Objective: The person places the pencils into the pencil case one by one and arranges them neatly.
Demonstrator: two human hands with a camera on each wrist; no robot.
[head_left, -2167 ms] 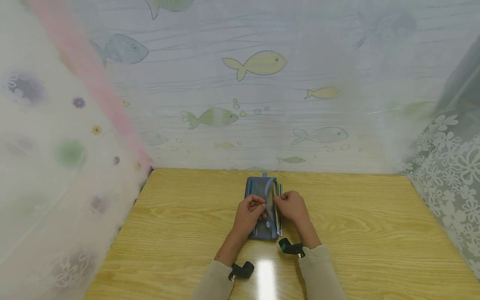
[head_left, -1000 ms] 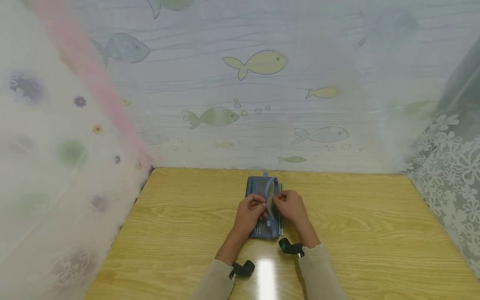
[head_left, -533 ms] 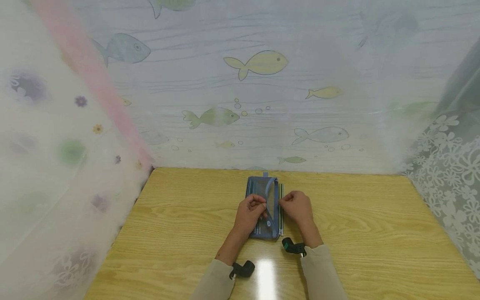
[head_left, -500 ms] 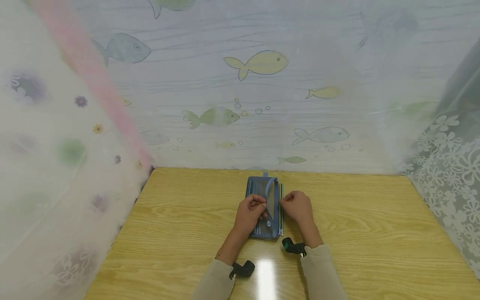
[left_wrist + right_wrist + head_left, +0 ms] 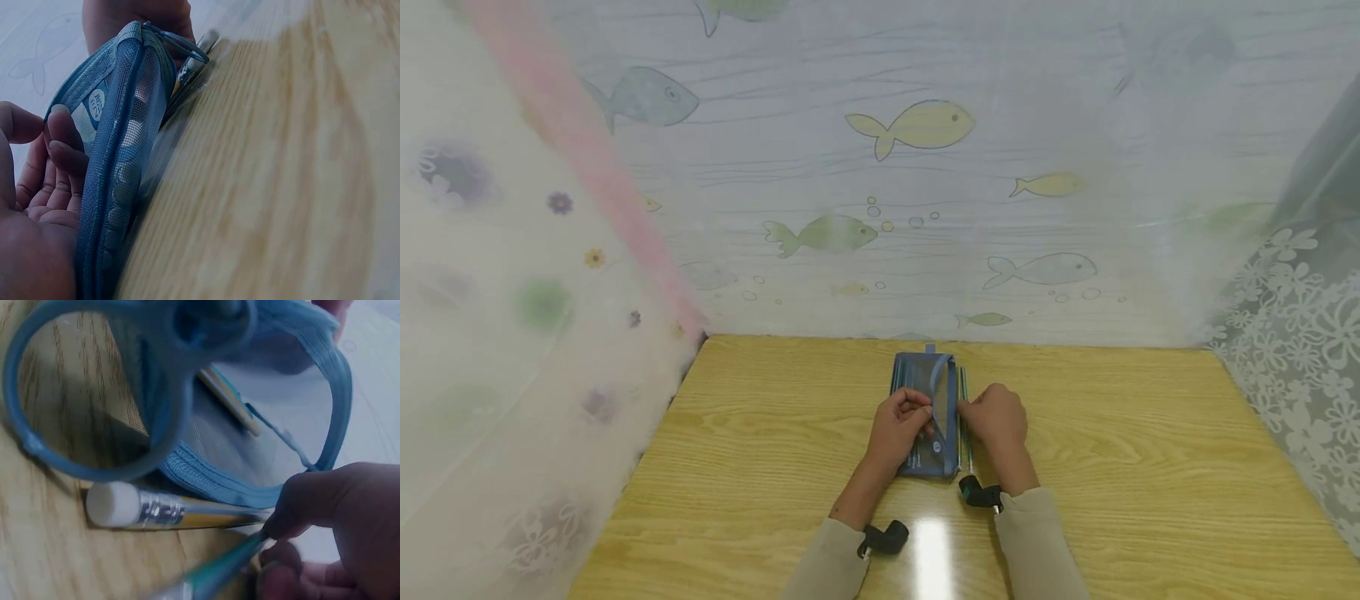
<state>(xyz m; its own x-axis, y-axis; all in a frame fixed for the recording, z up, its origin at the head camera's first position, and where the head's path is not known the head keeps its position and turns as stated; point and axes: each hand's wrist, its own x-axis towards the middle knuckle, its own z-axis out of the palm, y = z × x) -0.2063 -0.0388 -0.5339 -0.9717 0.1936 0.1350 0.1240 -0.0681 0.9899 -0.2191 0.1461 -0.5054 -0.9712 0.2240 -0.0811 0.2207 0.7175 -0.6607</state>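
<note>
A blue mesh pencil case [image 5: 919,375] lies on the table with its zipped mouth spread apart. My left hand [image 5: 895,429] pinches the edge of that mouth between thumb and fingers. To the right of the case, my right hand [image 5: 1000,417] pinches a green pencil [image 5: 219,569], its lower end angled slightly outward. A yellow pencil [image 5: 206,514] with a white eraser lies close along the case's right side. Inside the case, a striped pencil [image 5: 228,400] shows in the right wrist view, and several more show through the mesh.
A large blue ring [image 5: 19,425] hangs at the zipper end of the case. The wooden table [image 5: 760,467] ends at a fish-printed curtain [image 5: 820,167] behind. Black wrist cameras sit on both sleeves, the right one [image 5: 977,492] near the pencils' lower ends.
My right hand has withdrawn from the case's mouth to the pencils beside it. The green pencil's lower end has swung away from the yellow one. My left hand keeps its hold.
</note>
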